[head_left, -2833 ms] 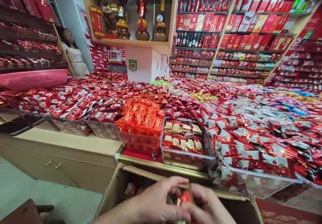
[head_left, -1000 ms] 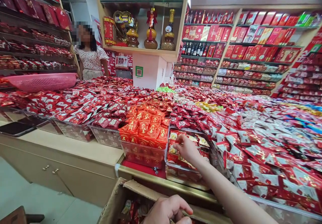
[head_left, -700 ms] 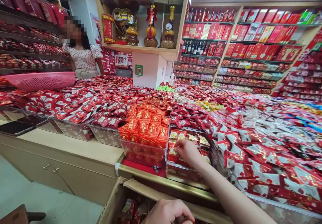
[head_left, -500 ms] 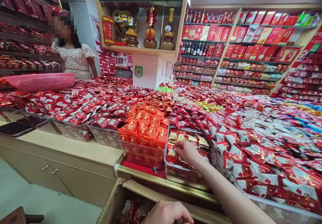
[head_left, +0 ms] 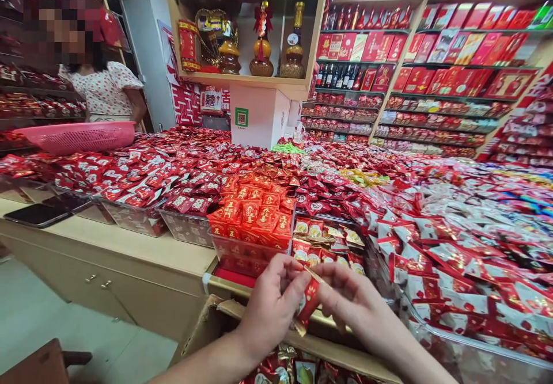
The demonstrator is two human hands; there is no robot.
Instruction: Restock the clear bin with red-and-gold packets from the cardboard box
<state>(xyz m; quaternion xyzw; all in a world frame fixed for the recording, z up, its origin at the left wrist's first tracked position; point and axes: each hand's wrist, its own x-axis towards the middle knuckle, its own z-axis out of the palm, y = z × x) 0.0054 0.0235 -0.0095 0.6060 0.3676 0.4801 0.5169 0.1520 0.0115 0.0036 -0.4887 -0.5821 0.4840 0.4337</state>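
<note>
In the head view, my only one, I have the packet point(head_left: 307, 303) up in the air over the front rim of the box point(head_left: 195, 327), tilted, its lower gold end hanging below my fingers. My left hand point(head_left: 273, 302) pinches it from one side, thumb against fingertips; my right hand point(head_left: 356, 300) pinches the pale upper edge from the other, so each grip is closed on the same packet. I'd judge the wrapper thin, so I'd press lightly at the crimped edges and let fingertips, not wrists, do the turning. Loose packets point(head_left: 280, 371) lie in the box below, and stacked packets point(head_left: 315, 229) sit just behind on the surface point(head_left: 190, 250); I'd keep my knuckles off those.
</note>
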